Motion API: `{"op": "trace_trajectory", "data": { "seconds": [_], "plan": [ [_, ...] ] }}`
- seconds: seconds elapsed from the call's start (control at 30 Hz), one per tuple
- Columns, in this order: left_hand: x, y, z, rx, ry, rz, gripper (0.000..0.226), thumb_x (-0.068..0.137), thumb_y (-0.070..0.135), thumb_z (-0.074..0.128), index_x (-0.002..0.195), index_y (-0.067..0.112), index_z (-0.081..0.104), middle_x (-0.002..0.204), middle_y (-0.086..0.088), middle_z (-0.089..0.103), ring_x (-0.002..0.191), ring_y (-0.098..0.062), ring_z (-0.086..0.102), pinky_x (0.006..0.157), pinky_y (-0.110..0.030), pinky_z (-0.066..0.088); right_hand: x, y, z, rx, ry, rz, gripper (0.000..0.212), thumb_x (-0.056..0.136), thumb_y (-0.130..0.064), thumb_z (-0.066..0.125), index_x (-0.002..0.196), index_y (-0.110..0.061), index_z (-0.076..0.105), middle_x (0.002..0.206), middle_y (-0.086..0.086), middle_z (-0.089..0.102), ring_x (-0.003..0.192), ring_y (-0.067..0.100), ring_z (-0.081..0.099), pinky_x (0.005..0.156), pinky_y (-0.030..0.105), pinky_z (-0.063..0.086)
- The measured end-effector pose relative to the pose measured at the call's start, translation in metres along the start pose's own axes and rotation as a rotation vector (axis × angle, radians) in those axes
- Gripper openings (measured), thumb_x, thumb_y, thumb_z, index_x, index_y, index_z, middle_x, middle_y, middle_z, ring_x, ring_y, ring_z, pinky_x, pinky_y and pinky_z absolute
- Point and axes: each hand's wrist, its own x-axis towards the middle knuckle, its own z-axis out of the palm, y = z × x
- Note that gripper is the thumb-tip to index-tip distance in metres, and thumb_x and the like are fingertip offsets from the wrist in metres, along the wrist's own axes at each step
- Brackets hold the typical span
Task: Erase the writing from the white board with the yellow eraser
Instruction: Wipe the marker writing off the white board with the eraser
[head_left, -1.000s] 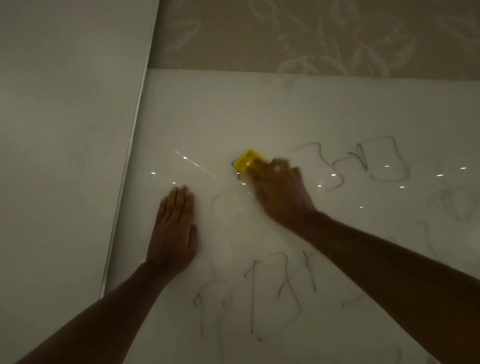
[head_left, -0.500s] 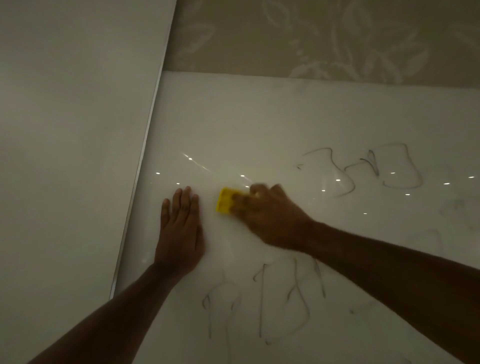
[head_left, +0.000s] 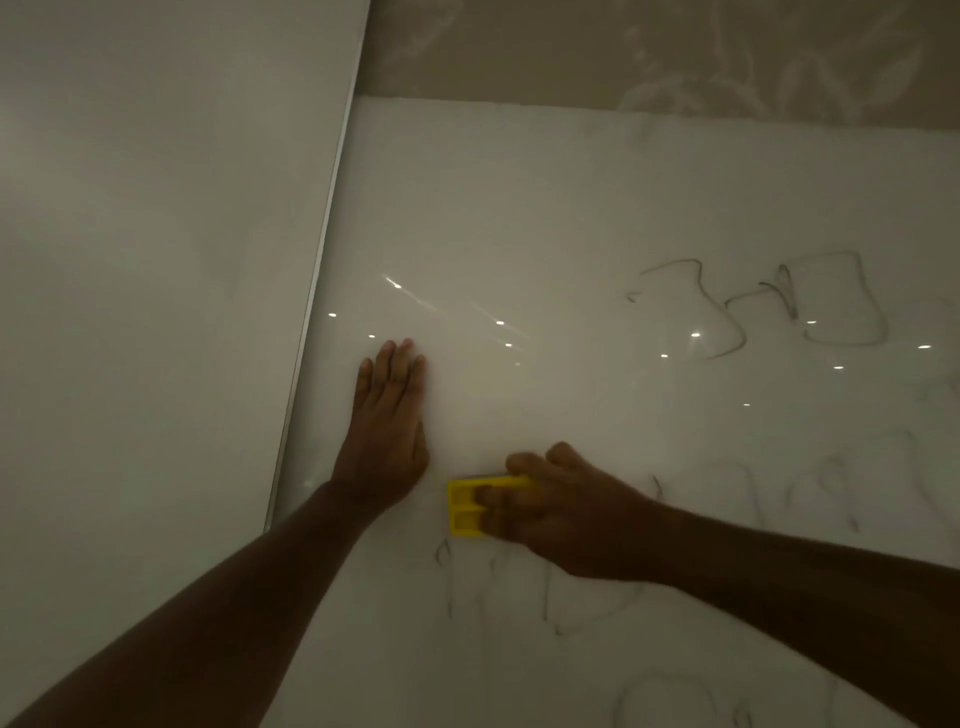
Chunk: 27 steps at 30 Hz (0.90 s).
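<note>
Our right hand (head_left: 576, 514) grips the yellow eraser (head_left: 470, 506); faint writing (head_left: 545, 592) lies just below it on the white board (head_left: 519, 208). Left hand (head_left: 387, 431) flat, fingers together, holding nothing.

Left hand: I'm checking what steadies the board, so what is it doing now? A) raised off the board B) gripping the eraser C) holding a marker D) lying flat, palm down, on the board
D: the left hand lies flat on the white board, fingers extended, while the right hand holds the yellow eraser.
</note>
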Motion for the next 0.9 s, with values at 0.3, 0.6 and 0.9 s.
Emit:
{"op": "trace_trajectory", "data": {
  "seconds": [0.3,0.6,0.9],
  "plan": [
    [-0.02,0.001,-0.002,0.012,-0.014,0.028,0.061,0.091,0.003,0.04,0.15,-0.012,0.037,0.16,-0.033,0.03,0.151,-0.052,0.024,0.122,-0.065,0.024,0.035,0.031,-0.017,-0.036,0.06,0.88,0.055,0.096,-0.026,0.046,0.148,-0.044,0.039,0.158,-0.012,0.037,0.107,0.033,0.05,0.078,0.043,0.042],
    [-0.076,-0.006,-0.001,0.011,-0.087,-0.013,0.061,0.096,0.013,0.031,0.154,-0.008,0.033,0.164,-0.03,0.025,0.154,-0.048,0.017,0.124,-0.064,0.02,-0.012,-0.106,0.018,0.127,-0.021,0.103,0.038,0.092,-0.02,0.064,0.129,-0.028,0.067,0.136,-0.002,0.064,0.117,0.036,0.059,0.079,0.039,0.046],
    [-0.097,0.001,-0.001,0.019,-0.072,-0.061,0.059,0.097,0.008,0.036,0.153,-0.009,0.033,0.162,-0.034,0.025,0.153,-0.052,0.017,0.125,-0.065,0.015,-0.003,-0.122,0.018,0.162,-0.149,0.431,0.047,0.103,-0.027,0.043,0.148,-0.041,0.045,0.159,-0.012,0.039,0.127,0.032,0.049,0.087,0.041,0.03]
  ]
}}
